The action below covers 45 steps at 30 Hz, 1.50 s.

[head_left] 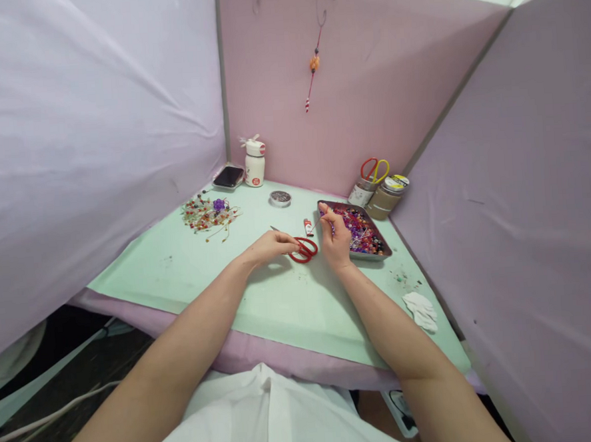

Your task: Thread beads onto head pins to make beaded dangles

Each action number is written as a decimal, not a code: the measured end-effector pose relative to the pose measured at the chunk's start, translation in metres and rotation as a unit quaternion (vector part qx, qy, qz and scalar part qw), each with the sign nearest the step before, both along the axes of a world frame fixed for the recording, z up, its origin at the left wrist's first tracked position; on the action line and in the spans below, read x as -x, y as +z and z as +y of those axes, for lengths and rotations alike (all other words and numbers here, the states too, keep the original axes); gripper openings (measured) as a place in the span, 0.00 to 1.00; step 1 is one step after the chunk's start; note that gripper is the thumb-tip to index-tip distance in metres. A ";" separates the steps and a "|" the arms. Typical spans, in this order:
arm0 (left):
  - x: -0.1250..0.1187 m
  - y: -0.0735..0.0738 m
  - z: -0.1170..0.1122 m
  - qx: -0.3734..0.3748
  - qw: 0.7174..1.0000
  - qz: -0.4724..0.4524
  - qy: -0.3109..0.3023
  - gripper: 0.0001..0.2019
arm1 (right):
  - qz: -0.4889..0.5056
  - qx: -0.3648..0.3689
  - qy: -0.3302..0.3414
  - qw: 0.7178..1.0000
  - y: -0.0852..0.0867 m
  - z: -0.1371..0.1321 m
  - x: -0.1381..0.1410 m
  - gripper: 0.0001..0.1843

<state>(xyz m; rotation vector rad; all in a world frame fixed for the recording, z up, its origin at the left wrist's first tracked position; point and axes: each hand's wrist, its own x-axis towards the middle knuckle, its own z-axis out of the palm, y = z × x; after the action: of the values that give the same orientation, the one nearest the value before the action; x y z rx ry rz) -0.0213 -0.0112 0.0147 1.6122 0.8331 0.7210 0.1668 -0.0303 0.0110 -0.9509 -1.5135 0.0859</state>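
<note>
My left hand [270,246] lies on the pale green table [188,267], its fingers on small red-handled scissors [303,249] whose blades point back left. My right hand [334,237] is raised beside a metal tray [385,250] of purple, red and dark beads. Its fingers pinch a thin pin or wire [316,226] that I can barely make out. A small red-and-white tube [308,227] lies between the hands.
A heap of beaded pins [209,213] lies at the back left. Behind it are a phone [228,177], a white bottle [254,161] and a small round dish [281,198]. Jars [387,197] with scissors [374,170] stand at the back right. A white glove [421,310] lies near the right edge. Pink walls enclose the table.
</note>
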 end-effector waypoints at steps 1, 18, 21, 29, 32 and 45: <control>0.000 0.001 -0.001 0.004 1.000 0.001 -0.013 0.11 | -0.008 -0.004 -0.006 1.000 -0.001 0.002 -0.002 0.09; 0.001 0.004 0.001 0.215 0.959 -0.184 0.030 0.12 | -0.282 0.042 0.057 0.957 0.001 0.000 0.002 0.10; 0.001 0.002 0.002 0.213 0.961 -0.175 0.021 0.11 | -0.262 0.037 0.066 0.962 0.002 -0.001 0.003 0.06; 0.002 -0.002 0.005 0.199 0.968 -0.150 -0.022 0.13 | -0.223 0.043 0.048 0.973 0.004 -0.003 0.005 0.06; 0.002 -0.001 0.003 0.201 0.969 -0.141 -0.022 0.13 | -0.223 0.043 0.040 0.973 0.004 -0.004 0.006 0.06; 0.001 0.011 -0.004 0.122 0.960 -0.252 0.018 0.11 | -0.272 0.072 0.017 0.959 -0.007 -0.001 0.010 0.06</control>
<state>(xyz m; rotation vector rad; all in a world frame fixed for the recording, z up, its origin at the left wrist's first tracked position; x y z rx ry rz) -0.0219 -0.0151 0.0253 1.1216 0.5515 0.9625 0.1564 -0.0312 0.0038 -1.1223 -2.0521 -0.0488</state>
